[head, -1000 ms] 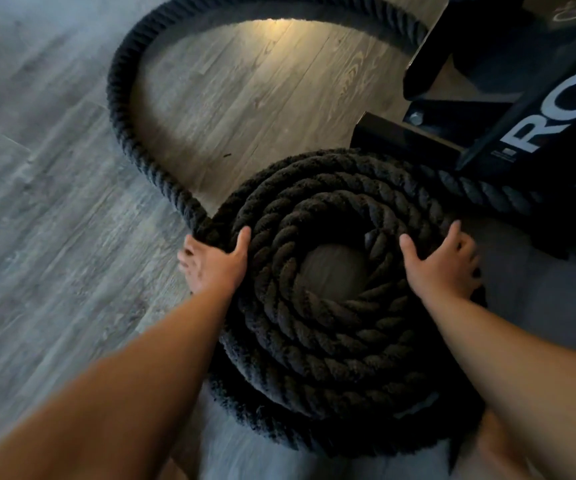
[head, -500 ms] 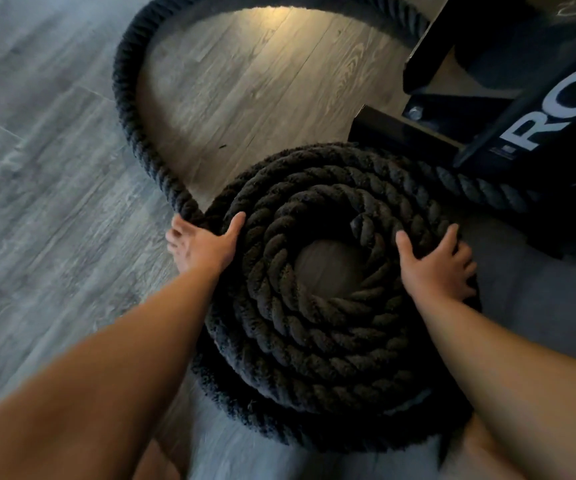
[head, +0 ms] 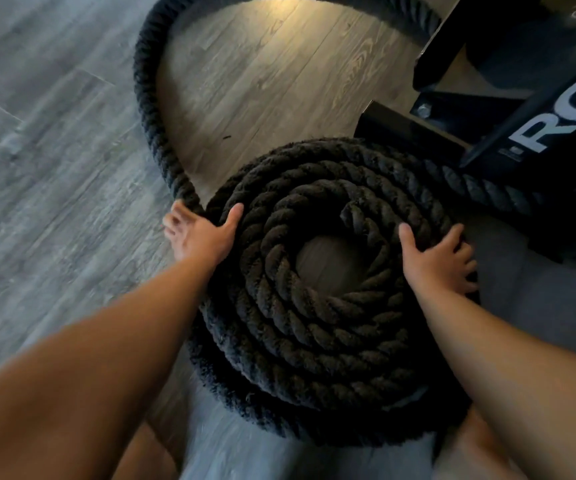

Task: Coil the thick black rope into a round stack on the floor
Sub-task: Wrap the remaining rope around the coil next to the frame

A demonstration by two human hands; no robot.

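The thick black rope [head: 317, 327] lies coiled in a round stack of several turns on the wood floor, with a small bare patch of floor in its middle. A loose length of the rope [head: 148, 109] leaves the coil's left side and arcs away toward the top of the view. My left hand [head: 200, 233] grips the outer turn at the coil's left edge, thumb on top and fingers around the outside. My right hand [head: 439, 258] presses flat on the coil's right side, fingers spread over the outer turns.
A black metal equipment frame [head: 522, 109] with white lettering stands at the upper right, touching the coil's far edge; another stretch of rope runs under it. Grey wood plank floor [head: 54, 168] spreads to the left. My bare knees show at the bottom.
The coil and both hands sit slightly higher and further left in view than a second ago. My left hand has slid a little outward along the coil's edge.
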